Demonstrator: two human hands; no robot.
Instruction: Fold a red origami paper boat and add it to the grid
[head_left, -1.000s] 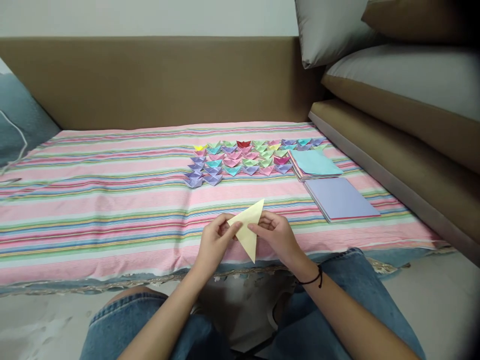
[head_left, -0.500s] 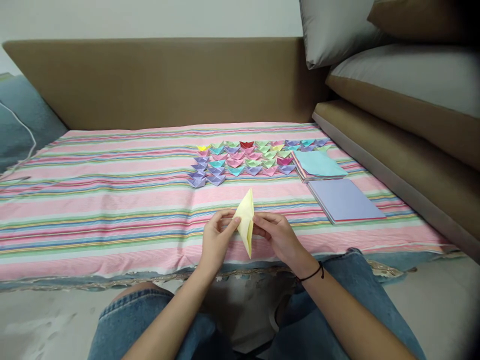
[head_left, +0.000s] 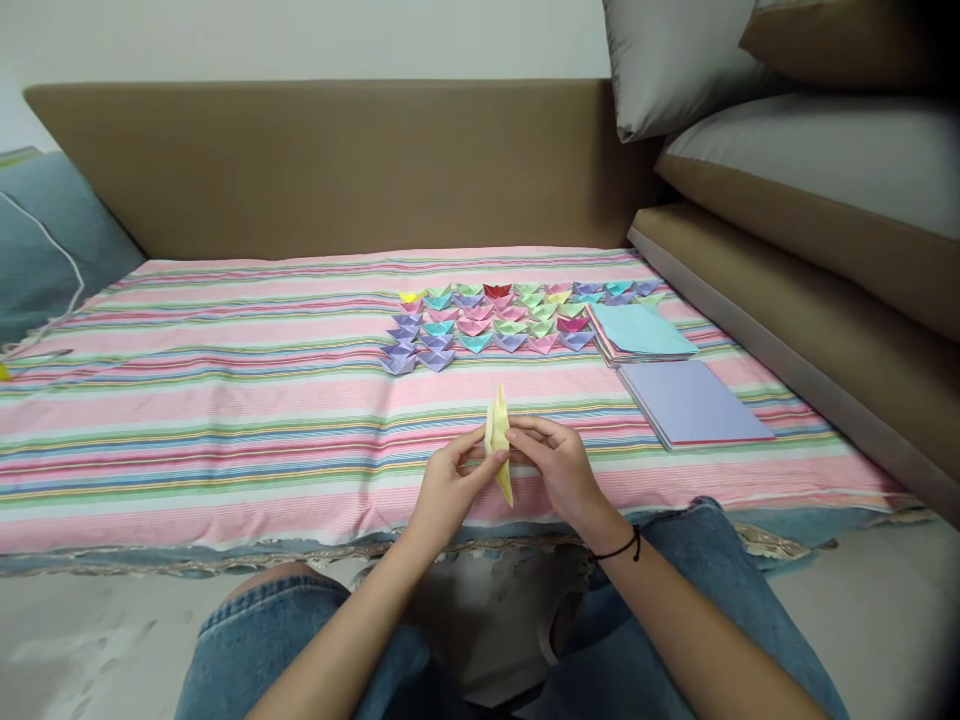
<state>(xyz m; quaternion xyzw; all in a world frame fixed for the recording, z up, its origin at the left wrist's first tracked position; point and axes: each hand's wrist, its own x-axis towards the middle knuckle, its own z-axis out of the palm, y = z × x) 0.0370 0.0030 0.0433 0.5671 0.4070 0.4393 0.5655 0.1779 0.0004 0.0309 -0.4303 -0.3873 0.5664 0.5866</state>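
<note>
A pale yellow folded paper boat (head_left: 498,432) stands on end between my two hands, above the striped cloth. My left hand (head_left: 457,480) pinches its left side, thumb across the lower front and fingers behind. On the other side my right hand (head_left: 564,468) grips the upper right edge between thumb and fingers. The paper's layers are turned partly edge-on, with a narrow gap showing between them near the top. Beyond my hands, several small paper boats (head_left: 475,327) in many colours lie in rows on the cloth.
A stack of paper with a light blue sheet (head_left: 646,330) on top lies to the right, with a lavender stack (head_left: 694,402) in front of it. Large cushions (head_left: 810,260) are piled along the right side. A brown backrest (head_left: 330,170) runs behind the striped cloth (head_left: 187,400).
The yellow paper has turned from showing a broad face to nearly edge-on. My left hand has shifted right, and its thumb now lies lower across the paper.
</note>
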